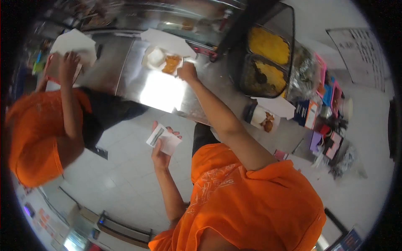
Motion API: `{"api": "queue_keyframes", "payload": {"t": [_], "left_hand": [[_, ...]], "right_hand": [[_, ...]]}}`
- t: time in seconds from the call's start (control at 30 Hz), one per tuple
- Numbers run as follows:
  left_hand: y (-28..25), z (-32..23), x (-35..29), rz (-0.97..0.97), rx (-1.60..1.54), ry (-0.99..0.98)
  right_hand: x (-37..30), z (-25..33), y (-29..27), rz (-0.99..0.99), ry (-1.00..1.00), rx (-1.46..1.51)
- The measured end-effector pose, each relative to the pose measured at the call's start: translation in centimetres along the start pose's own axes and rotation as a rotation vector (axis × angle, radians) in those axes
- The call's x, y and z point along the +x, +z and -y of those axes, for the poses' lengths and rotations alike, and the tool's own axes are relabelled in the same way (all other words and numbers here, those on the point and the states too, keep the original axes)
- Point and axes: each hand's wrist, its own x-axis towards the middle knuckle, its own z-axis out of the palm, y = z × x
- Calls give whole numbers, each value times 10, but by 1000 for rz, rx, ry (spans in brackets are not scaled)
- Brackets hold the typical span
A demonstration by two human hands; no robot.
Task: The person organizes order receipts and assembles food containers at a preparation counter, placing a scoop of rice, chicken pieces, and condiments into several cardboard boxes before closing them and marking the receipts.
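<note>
Some left fingers hide behind the gripped packet; right fingers' grip is unclear.

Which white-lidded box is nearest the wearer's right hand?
The middle box, with a white mound beside orange-brown food: the right hand is at its right edge. A co-worker handles the left box; the right box stands farther away.

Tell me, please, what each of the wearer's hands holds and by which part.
Left hand: a white paper piece, near its lower left edge, thumb in front. Right hand, at the open food box's right end: cannot be told.
</note>
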Motion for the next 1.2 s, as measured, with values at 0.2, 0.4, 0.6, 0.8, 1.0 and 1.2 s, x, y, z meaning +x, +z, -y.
{"api": "queue_keyframes", "payload": {"t": [0.2, 0.4, 0.6, 0.8, 1.0, 1.2], "left_hand": [[56, 24, 11, 185, 235, -335], [121, 62, 35, 462, 210, -517], [233, 94, 48, 595, 23, -539], [293, 149, 36, 643, -18, -561], [317, 199, 9, 502, 56, -499], [329, 222, -3, 406, 85, -416]], "right_hand": [[-126, -105, -69, 54, 127, 124], [-201, -156, -124, 59, 156, 101], [-236, -143, -342, 631, 362, 877], [-83, -360, -431, -632, 111, -140], [-8, -407, -441, -853, 127, -368], [-6, -406, -444, -849, -190, -68]]}}
